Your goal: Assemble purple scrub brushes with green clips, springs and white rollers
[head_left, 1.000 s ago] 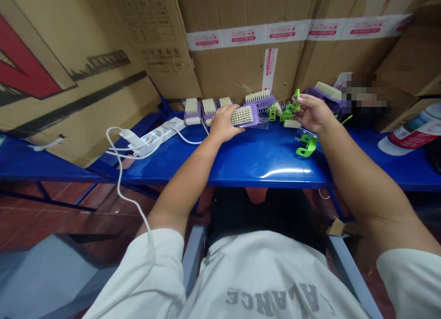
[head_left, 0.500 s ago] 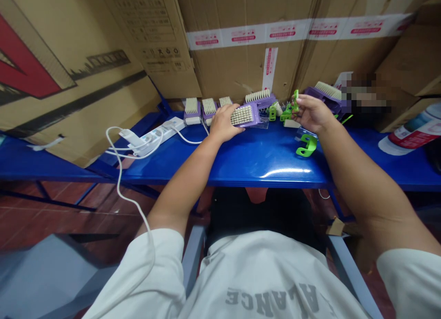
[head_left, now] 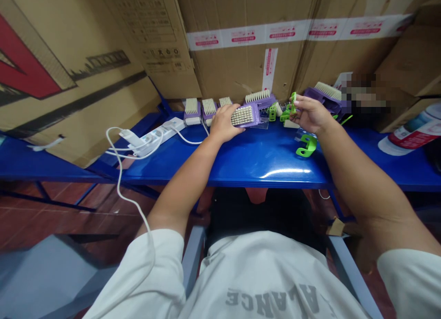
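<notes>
My left hand (head_left: 224, 123) is closed around one end of a purple brush head (head_left: 244, 115), its pale bristle tufts turned toward me. Between the fingertips of my right hand (head_left: 313, 113) is a small green plastic piece (head_left: 293, 102), held up above the table. Below that hand a curved green bracket (head_left: 306, 145) with holes lies on the blue table (head_left: 241, 165). More green pieces (head_left: 273, 111) lie between my hands, close to the cardboard. Behind the held brush head sits another purple brush (head_left: 258, 98) with long pale bristles.
Purple brush heads (head_left: 191, 110) stand in a row at the back left. A white power strip (head_left: 158, 136) with cables lies left of them. At the right are a large purple brush (head_left: 325, 98) and a bottle (head_left: 411, 131) on its side. Cardboard boxes (head_left: 241, 66) wall the back.
My right hand has shifted slightly left and down with the green piece, toward the brush head. My left hand and the brush head have barely moved.
</notes>
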The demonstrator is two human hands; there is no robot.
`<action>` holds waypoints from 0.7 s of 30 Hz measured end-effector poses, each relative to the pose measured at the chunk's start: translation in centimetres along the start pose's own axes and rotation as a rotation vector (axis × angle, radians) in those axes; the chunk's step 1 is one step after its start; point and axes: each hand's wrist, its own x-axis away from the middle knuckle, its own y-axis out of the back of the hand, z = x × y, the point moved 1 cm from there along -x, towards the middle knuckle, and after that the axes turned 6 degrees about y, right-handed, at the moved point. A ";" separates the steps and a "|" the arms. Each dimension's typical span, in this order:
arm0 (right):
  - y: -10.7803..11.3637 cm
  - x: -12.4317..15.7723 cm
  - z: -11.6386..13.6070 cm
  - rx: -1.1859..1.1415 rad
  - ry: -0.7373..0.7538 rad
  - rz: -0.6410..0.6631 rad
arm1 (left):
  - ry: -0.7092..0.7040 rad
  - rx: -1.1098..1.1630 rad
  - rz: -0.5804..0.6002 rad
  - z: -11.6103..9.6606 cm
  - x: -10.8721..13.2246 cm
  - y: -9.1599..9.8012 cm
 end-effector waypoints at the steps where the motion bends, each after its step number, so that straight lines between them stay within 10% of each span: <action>1: 0.0 0.0 0.0 -0.004 -0.002 0.003 | 0.001 -0.003 0.001 0.0 0.0 0.0; 21: -0.3 0.3 0.1 -0.007 -0.044 0.031 | -0.012 0.000 0.001 -0.1 -0.1 -0.1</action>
